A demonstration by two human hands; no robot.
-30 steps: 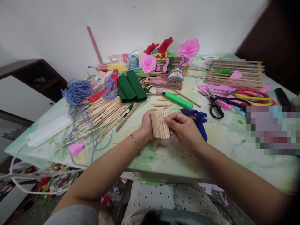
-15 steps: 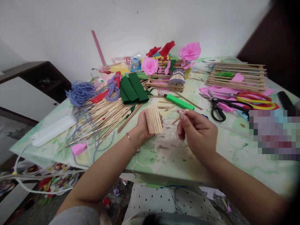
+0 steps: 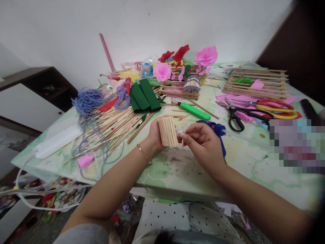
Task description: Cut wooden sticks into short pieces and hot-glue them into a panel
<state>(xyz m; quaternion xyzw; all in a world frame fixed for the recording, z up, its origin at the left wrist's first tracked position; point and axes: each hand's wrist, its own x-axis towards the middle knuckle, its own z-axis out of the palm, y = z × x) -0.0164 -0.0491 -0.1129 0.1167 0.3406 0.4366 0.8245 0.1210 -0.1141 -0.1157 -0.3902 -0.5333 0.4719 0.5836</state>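
My left hand (image 3: pixel 154 135) is wrapped round a small curved piece made of short wooden sticks (image 3: pixel 168 131) set side by side, holding it upright above the table. Its fingers are mostly hidden behind the piece. At the right edge of that piece, my right hand (image 3: pixel 207 145) pinches a short wooden stick (image 3: pixel 182 138) between thumb and fingertips. Whether the stick touches the piece, I cannot tell. A blue glue gun (image 3: pixel 219 129) lies on the table just behind my right hand, partly covered by it.
Long sticks (image 3: pixel 111 125), purple yarn (image 3: pixel 87 101) and green paper (image 3: pixel 145 96) lie left. Beyond my hands are a green cutter (image 3: pixel 195 110) and paper flowers (image 3: pixel 162 71). Black scissors (image 3: pixel 236 118) and a stick frame (image 3: pixel 256 83) lie right. A white power strip (image 3: pixel 59 140) sits near the left edge.
My right hand has moved left with the short stick, up to the edge of the stick piece, uncovering more of the glue gun. My left hand has shifted slightly right.
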